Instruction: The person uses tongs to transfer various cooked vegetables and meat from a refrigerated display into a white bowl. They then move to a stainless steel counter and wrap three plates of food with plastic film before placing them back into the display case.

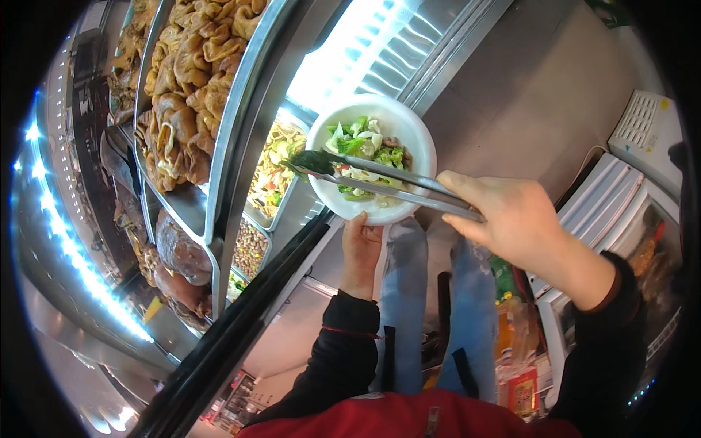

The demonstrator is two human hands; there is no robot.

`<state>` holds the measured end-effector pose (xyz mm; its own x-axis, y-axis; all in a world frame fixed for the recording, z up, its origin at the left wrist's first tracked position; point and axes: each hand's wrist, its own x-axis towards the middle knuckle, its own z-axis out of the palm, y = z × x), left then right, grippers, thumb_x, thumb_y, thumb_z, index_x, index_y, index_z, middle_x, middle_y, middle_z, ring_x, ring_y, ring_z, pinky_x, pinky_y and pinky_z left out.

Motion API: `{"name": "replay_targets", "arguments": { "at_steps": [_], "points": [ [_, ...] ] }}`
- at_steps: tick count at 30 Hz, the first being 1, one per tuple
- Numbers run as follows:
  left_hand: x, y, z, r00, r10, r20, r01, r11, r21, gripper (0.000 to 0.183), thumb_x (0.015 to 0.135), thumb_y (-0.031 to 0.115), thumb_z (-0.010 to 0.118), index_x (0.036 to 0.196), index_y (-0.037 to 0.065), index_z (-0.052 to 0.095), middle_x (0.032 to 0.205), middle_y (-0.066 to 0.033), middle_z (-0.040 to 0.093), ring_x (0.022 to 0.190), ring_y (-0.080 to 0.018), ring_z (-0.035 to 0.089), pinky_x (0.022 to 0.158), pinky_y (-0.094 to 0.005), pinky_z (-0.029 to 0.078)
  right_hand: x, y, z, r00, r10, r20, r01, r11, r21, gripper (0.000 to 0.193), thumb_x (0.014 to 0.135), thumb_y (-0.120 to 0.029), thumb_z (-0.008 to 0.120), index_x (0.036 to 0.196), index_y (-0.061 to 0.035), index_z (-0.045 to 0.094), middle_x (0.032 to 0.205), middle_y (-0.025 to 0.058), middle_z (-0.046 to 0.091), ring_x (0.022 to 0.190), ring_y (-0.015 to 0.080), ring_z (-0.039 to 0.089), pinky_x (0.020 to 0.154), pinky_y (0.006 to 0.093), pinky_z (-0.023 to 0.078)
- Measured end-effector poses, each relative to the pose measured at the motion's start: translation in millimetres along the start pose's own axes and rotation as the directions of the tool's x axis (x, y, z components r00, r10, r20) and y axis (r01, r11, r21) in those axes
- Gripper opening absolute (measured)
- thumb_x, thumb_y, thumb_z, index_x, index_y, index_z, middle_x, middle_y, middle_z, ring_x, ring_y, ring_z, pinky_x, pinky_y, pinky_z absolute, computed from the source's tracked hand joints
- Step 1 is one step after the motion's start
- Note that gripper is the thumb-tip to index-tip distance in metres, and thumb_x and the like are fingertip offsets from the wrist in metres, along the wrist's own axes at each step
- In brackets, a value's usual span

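Note:
My left hand point(359, 252) grips the near rim of a white bowl point(420, 139), its thumb over the edge. Inside the bowl lie green leafy pieces point(369, 135), pale bits and some brownish morsels. In my right hand point(511, 215) is a pair of metal tongs point(420, 191), reaching leftward across the bowl. Between the tong tips, at the bowl's left rim, sits a dark green clump point(315, 163); whether it is seaweed or leaves I cannot tell. Its underside is hidden.
To the left, a display case holds a metal tray point(252, 73) of brown cooked meat pieces. Below it are trays of a pale mixed dish point(276, 164) and of beans or nuts point(250, 248). A black rail point(241, 321) runs along the case. White appliances point(642, 139) and bottles point(518, 328) stand on the right.

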<state>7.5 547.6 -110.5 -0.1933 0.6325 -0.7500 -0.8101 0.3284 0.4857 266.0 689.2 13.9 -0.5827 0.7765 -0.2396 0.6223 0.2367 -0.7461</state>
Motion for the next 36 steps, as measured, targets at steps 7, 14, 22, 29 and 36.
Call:
{"name": "replay_targets", "arguments": {
  "at_steps": [7, 14, 22, 29, 36],
  "points": [
    [-12.2, -11.8, 8.5, 0.999, 0.003, -0.035, -0.004, 1.0, -0.017, 0.045, 0.087, 0.005, 0.049, 0.129, -0.001, 0.035, 0.122, -0.0157, 0.051, 0.109, -0.0258, 0.056, 0.093, -0.0363, 0.05, -38.5, 10.4, 17.8, 0.999, 0.022, -0.046, -0.034, 0.961, -0.276, 0.054, 0.07, -0.023, 0.073, 0.119, -0.0099, 0.056, 0.07, 0.007, 0.055, 0.056, 0.0223, 0.057, 0.05, 0.0307, 0.046],
    [-17.8, -18.4, 10.2, 0.999, 0.009, -0.035, -0.01, 1.0, -0.03, 0.04, 0.088, 0.004, 0.047, 0.126, -0.004, 0.037, 0.119, -0.0167, 0.053, 0.104, -0.0259, 0.059, 0.088, -0.0343, 0.053, -56.5, 11.3, 3.6, 0.992, -0.011, -0.125, -0.025, 0.958, -0.285, 0.06, 0.063, -0.017, 0.076, 0.119, -0.0105, 0.056, 0.068, 0.0053, 0.05, 0.053, 0.0206, 0.054, 0.047, 0.0292, 0.043],
    [-21.8, -20.8, 3.5, 0.998, 0.001, -0.069, -0.001, 1.0, -0.006, 0.04, 0.088, 0.003, 0.045, 0.126, -0.006, 0.037, 0.122, -0.0186, 0.051, 0.111, -0.0279, 0.055, 0.094, -0.0383, 0.048, -57.9, 17.1, -1.3, 0.995, -0.023, -0.095, -0.013, 0.932, -0.362, 0.05, 0.067, -0.015, 0.074, 0.115, -0.015, 0.059, 0.066, 0.0048, 0.05, 0.051, 0.0206, 0.052, 0.047, 0.0297, 0.042],
    [-21.9, -10.6, -5.0, 0.998, -0.01, -0.057, 0.011, 1.0, 0.028, 0.039, 0.088, 0.004, 0.046, 0.124, -0.005, 0.039, 0.122, -0.0176, 0.052, 0.108, -0.0268, 0.057, 0.093, -0.0377, 0.049, -53.5, 23.7, -3.5, 0.994, 0.068, -0.083, -0.085, 0.974, -0.212, 0.049, 0.067, -0.01, 0.074, 0.113, -0.0128, 0.059, 0.073, 0.0075, 0.059, 0.056, 0.0226, 0.057, 0.049, 0.029, 0.045],
    [-25.2, -8.4, -22.9, 0.997, -0.075, -0.035, 0.079, 0.987, 0.142, 0.046, 0.085, 0.007, 0.049, 0.128, -0.003, 0.039, 0.124, -0.0139, 0.052, 0.113, -0.0243, 0.054, 0.097, -0.0355, 0.047, 9.8, 17.9, 20.9, 0.986, -0.036, -0.163, 0.011, 0.989, -0.149, 0.051, 0.071, -0.021, 0.072, 0.117, -0.0092, 0.055, 0.081, 0.0123, 0.063, 0.068, 0.0275, 0.062, 0.057, 0.0353, 0.048]
  ]
}}
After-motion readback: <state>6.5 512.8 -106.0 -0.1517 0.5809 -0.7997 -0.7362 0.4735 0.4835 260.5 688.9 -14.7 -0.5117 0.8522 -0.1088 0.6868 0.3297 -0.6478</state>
